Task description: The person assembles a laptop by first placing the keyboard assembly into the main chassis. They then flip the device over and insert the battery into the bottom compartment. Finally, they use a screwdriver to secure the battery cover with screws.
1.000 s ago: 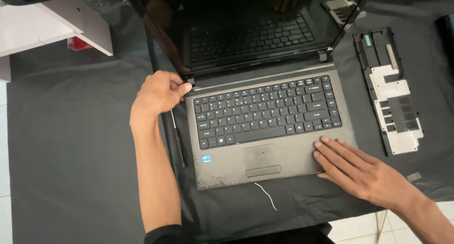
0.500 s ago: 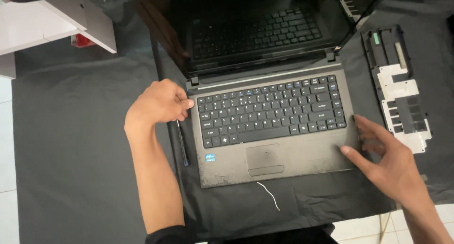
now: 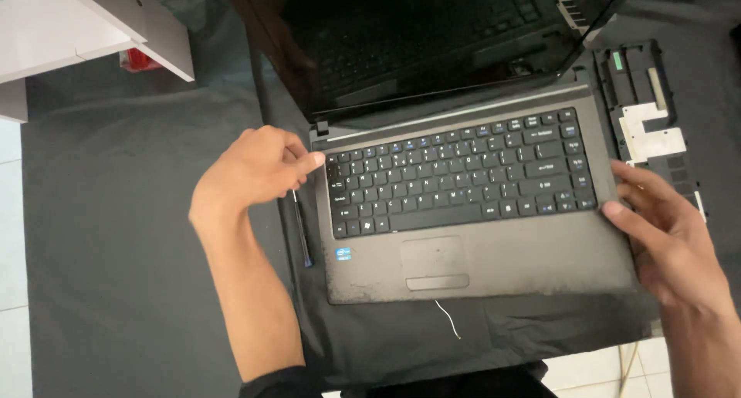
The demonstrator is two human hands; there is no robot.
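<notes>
While my left hand (image 3: 258,166) pinches the slim screwdriver (image 3: 301,228) at the upper left corner of the laptop (image 3: 502,251), right where the keyboard (image 3: 463,174) meets the hinge strip, my right hand (image 3: 664,228) lies loosely open along the laptop's right edge, fingers spread against the side of the palm rest and holding nothing. The screwdriver hangs down from my fist beside the laptop's left edge, its tip pointing toward the near side of the black cloth (image 3: 116,290) that covers the desk. I judge that the thing here is steadiness: the right hand should press the base flat so it does not slide on the cloth, and the left should work at the corner with small, shallow pressure rather than force, since keyboard trim looks thin and likely to crack. The removed black cover panel (image 3: 648,120) lies near the desk's right edge, well out of my way.
</notes>
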